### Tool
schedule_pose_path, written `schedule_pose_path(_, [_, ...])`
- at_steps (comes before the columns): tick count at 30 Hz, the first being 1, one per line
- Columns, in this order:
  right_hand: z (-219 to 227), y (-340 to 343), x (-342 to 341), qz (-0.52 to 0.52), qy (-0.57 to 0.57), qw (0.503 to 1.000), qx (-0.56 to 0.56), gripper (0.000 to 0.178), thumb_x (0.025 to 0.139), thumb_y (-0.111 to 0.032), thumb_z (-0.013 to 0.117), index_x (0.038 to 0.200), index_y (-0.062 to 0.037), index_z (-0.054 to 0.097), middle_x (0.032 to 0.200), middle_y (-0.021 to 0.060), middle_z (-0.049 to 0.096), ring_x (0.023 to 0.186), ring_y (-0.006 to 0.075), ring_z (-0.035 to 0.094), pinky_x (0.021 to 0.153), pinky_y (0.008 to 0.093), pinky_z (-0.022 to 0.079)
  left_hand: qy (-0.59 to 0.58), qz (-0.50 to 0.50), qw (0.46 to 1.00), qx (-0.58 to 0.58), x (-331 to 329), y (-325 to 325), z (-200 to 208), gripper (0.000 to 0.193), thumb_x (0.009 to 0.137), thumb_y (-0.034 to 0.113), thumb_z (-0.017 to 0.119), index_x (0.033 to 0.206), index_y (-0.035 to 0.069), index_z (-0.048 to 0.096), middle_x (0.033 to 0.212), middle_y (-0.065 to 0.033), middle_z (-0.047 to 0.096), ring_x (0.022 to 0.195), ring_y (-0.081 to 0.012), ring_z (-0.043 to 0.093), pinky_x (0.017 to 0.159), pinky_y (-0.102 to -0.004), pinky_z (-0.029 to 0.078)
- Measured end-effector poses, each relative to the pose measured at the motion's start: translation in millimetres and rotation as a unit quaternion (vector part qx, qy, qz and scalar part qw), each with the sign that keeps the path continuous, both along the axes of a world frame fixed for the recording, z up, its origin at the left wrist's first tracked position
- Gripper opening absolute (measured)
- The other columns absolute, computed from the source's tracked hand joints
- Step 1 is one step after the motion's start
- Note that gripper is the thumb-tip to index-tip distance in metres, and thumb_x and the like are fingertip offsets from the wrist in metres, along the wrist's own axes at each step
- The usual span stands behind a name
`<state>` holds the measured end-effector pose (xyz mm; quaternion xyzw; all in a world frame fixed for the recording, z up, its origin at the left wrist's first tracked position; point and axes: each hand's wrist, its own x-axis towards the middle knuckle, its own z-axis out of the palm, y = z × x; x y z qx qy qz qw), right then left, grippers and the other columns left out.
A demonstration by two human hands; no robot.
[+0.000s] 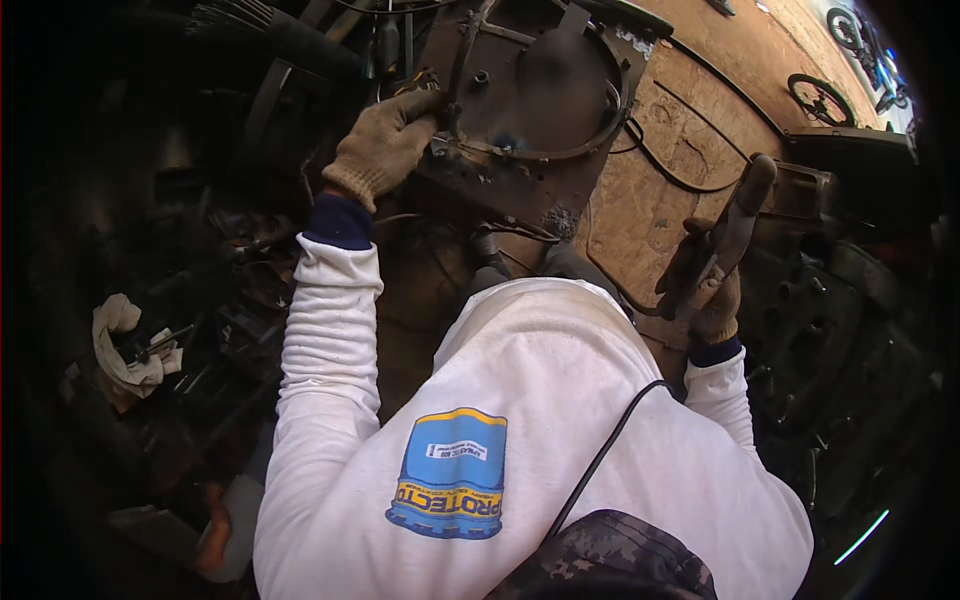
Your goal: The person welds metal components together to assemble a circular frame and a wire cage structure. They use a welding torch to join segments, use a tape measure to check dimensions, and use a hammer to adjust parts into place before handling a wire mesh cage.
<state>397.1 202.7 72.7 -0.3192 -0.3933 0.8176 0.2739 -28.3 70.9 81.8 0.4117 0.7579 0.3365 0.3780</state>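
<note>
A round metal ring frame (535, 155) rests on a rusty, dark steel plate (500, 190) ahead of me. My left hand (385, 145), in a tan knit glove, has its fingers closed at the ring's left edge. To the right, clear of the plate, my gloved right hand (715, 300) is wrapped round a dark hand tool (745, 205) with a long, rounded body. Its kind is hard to make out. A black cable (635, 302) runs up close to this hand. Dark smudges blur the area inside the ring.
A brown board (660, 160) lies right of the plate, with a cable (690, 185) looping over it. Dark metal parts crowd both sides. A whitish cloth (125, 350) lies at left, and another person's hand (215, 530) shows lower left. A wheel (820, 100) stands far right.
</note>
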Motion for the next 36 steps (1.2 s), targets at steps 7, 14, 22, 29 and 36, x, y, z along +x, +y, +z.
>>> schedule_pose_path(7, [-10.8,2.3,7.9,-0.009,0.066,0.998,-0.007,0.064,0.098,-0.036,0.062,0.138,0.0091,0.044,0.096,0.0134,0.062,0.075,0.0232,0.069,0.061,0.0448,0.063,0.124,0.022,0.992,0.016,14.7,6.3,10.8,0.039,0.090,0.023,0.059,0.123,0.006,0.070,0.115,-0.0199,0.072,0.109,-0.0335,0.069,0.097,-0.0374,0.052])
schedule_pose_path(14, [-12.4,6.0,12.2,0.000,0.076,0.997,0.011,0.064,0.098,-0.036,0.062,0.140,0.0093,0.043,0.096,0.0138,0.063,0.077,0.0229,0.069,0.063,0.0454,0.063,0.143,0.050,0.988,0.008,24.4,5.7,7.0,0.036,0.087,0.021,0.058,0.117,0.009,0.072,0.112,-0.0210,0.072,0.106,-0.0369,0.069,0.094,-0.0416,0.054])
schedule_pose_path(22, [-16.7,14.8,14.9,0.023,0.095,0.995,0.016,0.067,0.097,-0.038,0.063,0.140,0.0093,0.043,0.097,0.0137,0.064,0.080,0.0240,0.069,0.065,0.0464,0.063,0.174,0.057,0.983,0.004,26.5,7.1,4.0,0.036,0.085,0.021,0.058,0.116,0.008,0.072,0.111,-0.0209,0.072,0.106,-0.0380,0.068,0.095,-0.0420,0.054])
schedule_pose_path(29, [-18.1,17.5,21.2,0.033,0.098,0.994,0.020,0.069,0.096,-0.037,0.066,0.141,0.0094,0.042,0.100,0.0141,0.064,0.082,0.0243,0.070,0.066,0.0476,0.064,0.155,0.049,0.987,-0.011,17.7,5.9,1.6,0.037,0.087,0.023,0.060,0.118,0.006,0.071,0.114,-0.0211,0.072,0.109,-0.0356,0.069,0.097,-0.0407,0.052])
schedule_pose_path(36, [-16.7,17.2,22.2,0.037,0.091,0.994,0.040,0.069,0.095,-0.037,0.067,0.140,0.0094,0.043,0.098,0.0133,0.063,0.081,0.0228,0.068,0.065,0.0463,0.063,0.197,0.030,0.980,-0.013,22.1,6.7,7.7,0.039,0.086,0.022,0.059,0.120,0.006,0.069,0.117,-0.0210,0.071,0.111,-0.0383,0.066,0.098,-0.0420,0.051])
